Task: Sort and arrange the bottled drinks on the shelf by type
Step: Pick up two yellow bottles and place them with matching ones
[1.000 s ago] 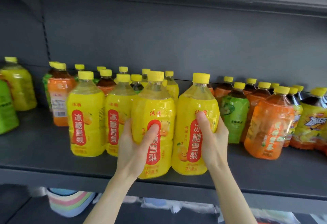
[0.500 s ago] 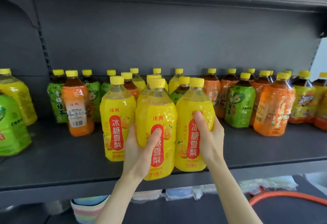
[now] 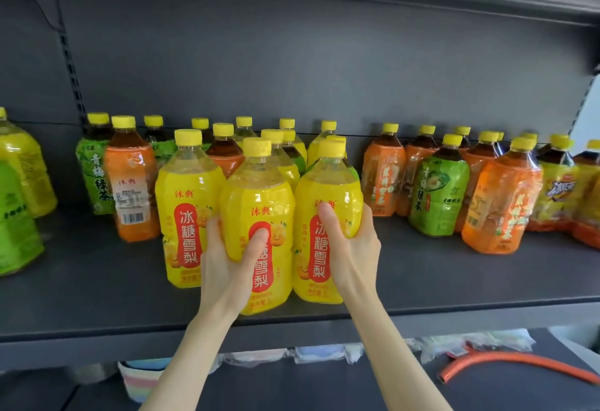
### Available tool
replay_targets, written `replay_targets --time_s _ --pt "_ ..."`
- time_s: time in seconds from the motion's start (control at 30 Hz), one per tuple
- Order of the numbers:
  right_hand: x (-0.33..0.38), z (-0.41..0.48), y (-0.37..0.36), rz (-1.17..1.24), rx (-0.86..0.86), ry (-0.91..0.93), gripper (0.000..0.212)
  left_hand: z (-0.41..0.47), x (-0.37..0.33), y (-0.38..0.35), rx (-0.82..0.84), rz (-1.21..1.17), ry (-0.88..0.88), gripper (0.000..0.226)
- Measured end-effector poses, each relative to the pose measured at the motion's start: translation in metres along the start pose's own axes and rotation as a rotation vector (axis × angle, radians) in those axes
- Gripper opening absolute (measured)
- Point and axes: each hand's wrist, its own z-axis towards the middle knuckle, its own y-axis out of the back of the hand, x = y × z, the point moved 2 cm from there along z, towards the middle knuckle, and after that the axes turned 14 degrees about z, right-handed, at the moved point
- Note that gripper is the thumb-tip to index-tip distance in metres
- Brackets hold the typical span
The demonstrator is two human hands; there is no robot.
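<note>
Two yellow pear-drink bottles stand at the front of the dark grey shelf (image 3: 97, 280), each held by a hand. The left hand (image 3: 227, 267) is wrapped around the middle yellow bottle (image 3: 259, 202), thumb pressed on its red label and fingers (image 3: 212, 228) curled round its left side, so the grip is closed on that bottle. This bottle sits nearest the shelf's front edge. The right hand (image 3: 352, 248) clasps the right yellow bottle (image 3: 328, 193), thumb on the front near the top of the label, the other fingers closed around its right side. The two held bottles stand just beside each other, upright, touching or nearly so.

A third yellow bottle (image 3: 185, 202) of the same kind stands free just to the left of the pair, a little further back. Behind these three, more yellow-capped bottles crowd together: some yellow, some orange, some green, too overlapped to count.

To the left stands an orange-labelled bottle (image 3: 131, 183) with its barcode facing out, and beside it a green tea bottle (image 3: 92, 176). Further left, at the picture's edge, are a green bottle (image 3: 16, 225) and a yellow one (image 3: 26, 170).

To the right, well apart from the held pair, is a mixed group: a front orange bottle (image 3: 501, 202), a green tea bottle among them (image 3: 438, 196), more orange ones behind, and yellow-and-orange labelled bottles (image 3: 556, 196) at the far end.

Below the shelf lies an orange hose (image 3: 519, 362).
</note>
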Motion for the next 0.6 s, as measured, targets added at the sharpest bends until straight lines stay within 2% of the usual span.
replay_targets --time_s 0.13,0.2,0.33,0.43,0.6 --pt "-0.010 0.005 -0.014 -0.109 -0.055 0.024 0.084 0.010 0.001 0.003 -0.016 0.002 0.007 0.098" --pt "-0.013 0.008 -0.019 -0.162 -0.096 0.017 0.092 0.015 0.005 0.003 -0.020 0.013 0.015 0.096" --pt "-0.017 0.012 -0.025 -0.222 -0.141 0.036 0.087 0.019 0.014 0.003 -0.039 0.082 -0.012 0.096" --pt "-0.018 0.012 -0.025 -0.221 -0.127 0.038 0.089 0.018 0.013 0.005 -0.051 0.131 -0.054 0.102" --pt "-0.018 0.008 -0.020 -0.167 -0.075 0.091 0.091 0.013 0.009 0.003 -0.089 0.177 -0.131 0.099"
